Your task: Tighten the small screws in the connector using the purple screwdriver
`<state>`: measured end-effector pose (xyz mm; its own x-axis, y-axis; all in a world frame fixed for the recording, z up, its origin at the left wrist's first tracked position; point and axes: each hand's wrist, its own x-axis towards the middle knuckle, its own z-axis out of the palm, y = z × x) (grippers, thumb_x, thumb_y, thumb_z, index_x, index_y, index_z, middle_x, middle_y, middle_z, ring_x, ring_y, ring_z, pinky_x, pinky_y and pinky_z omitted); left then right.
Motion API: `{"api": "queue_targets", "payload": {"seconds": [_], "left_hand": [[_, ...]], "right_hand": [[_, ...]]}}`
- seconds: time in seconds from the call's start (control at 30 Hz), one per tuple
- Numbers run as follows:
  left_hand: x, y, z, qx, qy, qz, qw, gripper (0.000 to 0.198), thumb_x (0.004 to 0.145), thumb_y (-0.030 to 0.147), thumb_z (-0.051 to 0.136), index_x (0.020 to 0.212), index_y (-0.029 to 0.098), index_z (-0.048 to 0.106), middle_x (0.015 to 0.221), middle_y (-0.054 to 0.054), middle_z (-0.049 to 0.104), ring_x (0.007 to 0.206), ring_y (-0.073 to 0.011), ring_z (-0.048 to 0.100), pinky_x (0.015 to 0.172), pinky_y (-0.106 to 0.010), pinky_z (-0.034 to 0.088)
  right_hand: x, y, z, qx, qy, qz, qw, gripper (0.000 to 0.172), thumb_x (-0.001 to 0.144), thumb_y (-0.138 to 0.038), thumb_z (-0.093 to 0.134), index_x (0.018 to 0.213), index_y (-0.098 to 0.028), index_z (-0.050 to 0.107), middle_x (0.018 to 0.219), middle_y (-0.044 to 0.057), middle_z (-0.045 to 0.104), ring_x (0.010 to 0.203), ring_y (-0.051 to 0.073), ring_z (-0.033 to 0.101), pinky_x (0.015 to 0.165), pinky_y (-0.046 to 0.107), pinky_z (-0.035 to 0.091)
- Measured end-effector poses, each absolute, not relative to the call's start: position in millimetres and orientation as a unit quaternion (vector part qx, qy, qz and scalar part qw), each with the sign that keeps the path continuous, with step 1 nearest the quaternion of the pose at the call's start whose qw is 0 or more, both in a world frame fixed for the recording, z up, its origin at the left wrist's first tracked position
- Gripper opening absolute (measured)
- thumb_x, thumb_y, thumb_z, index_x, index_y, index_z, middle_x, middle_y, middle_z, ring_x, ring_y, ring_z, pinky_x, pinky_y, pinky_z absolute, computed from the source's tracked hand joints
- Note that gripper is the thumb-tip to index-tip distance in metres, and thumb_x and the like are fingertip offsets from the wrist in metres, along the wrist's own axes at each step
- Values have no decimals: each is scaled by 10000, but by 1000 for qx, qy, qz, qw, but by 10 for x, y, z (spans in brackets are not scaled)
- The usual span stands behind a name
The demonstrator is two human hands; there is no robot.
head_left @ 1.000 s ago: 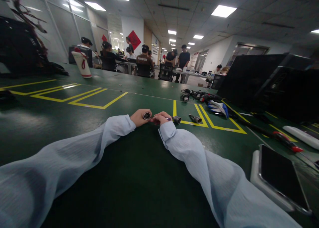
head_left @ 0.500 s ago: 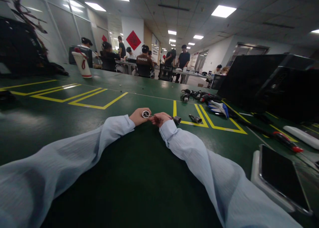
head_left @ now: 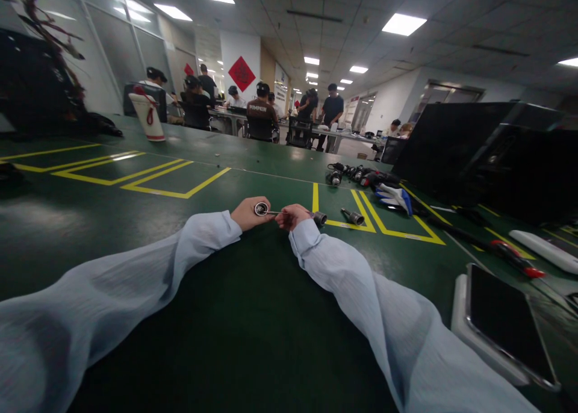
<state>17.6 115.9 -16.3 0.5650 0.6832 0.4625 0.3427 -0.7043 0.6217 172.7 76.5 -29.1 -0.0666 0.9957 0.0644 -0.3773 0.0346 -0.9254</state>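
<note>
My left hand (head_left: 247, 213) is closed around a cup-shaped metal bit (head_left: 261, 209), which looks like a hole saw; its round open end faces me. A thin metal rod (head_left: 275, 213) reaches from that round end to my right hand (head_left: 292, 217), whose fingers are pinched on it. How far the rod goes into the bit cannot be made out. Just right of my right hand lies a similar cup-shaped bit (head_left: 320, 218), partly hidden by the hand. Another bit with a shank (head_left: 353, 217) rests on the green table (head_left: 253, 187) farther right.
Dark metal tool parts (head_left: 345, 173) and a blue-white glove (head_left: 394, 198) lie at the back right. On the right are a red-black handled tool (head_left: 517, 257), a phone (head_left: 508, 316) and a black case (head_left: 456, 154). A paper cup (head_left: 148, 117) stands back left. People sit and stand beyond.
My hands have drawn slightly apart, so more of the thin rod shows between them. The left hand and its bit have shifted a little to the left.
</note>
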Motion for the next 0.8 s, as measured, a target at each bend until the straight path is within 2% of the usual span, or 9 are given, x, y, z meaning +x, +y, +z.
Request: {"api": "queue_targets", "payload": {"seconds": [0.13,0.3,0.5,0.67,0.8], "left_hand": [[107,994,-125,859,305,337,236,313,623,428,625,676,141,511,618,18,503,565,-109,459,533,-226,372],[-36,671,-88,902,295,253,189,308,775,438,481,752,139,548,685,-6,526,631,-129,490,587,-241,390],[-164,292,-121,950,248,158,103,321,871,383,346,778,151,548,747,-33,553,698,-141,512,648,-252,399],[-181,41,-105,958,260,119,34,294,879,334,342,733,156,523,743,-37,536,666,-141,505,609,-257,397],[-169,-117,-82,959,266,95,-34,237,859,291,383,720,159,524,760,-50,541,669,-158,507,563,-270,382]], "right_hand": [[1744,746,-323,-356,-445,614,546,109,628,-141,518,547,-191,466,356,-38,554,333,115,495,373,218,394],[1711,700,-342,-296,-485,643,513,118,606,-160,451,497,-202,432,304,-34,495,315,125,452,347,219,348],[1628,567,-278,-182,-543,714,402,70,484,-195,484,449,-206,424,252,-16,405,288,143,384,311,246,305],[1631,441,-318,-35,-556,757,342,55,578,-185,528,536,-160,503,319,-17,430,353,125,415,353,222,322],[1679,338,-323,-18,-534,779,327,61,605,-181,523,553,-150,523,320,-21,399,357,115,388,355,209,311]]}}
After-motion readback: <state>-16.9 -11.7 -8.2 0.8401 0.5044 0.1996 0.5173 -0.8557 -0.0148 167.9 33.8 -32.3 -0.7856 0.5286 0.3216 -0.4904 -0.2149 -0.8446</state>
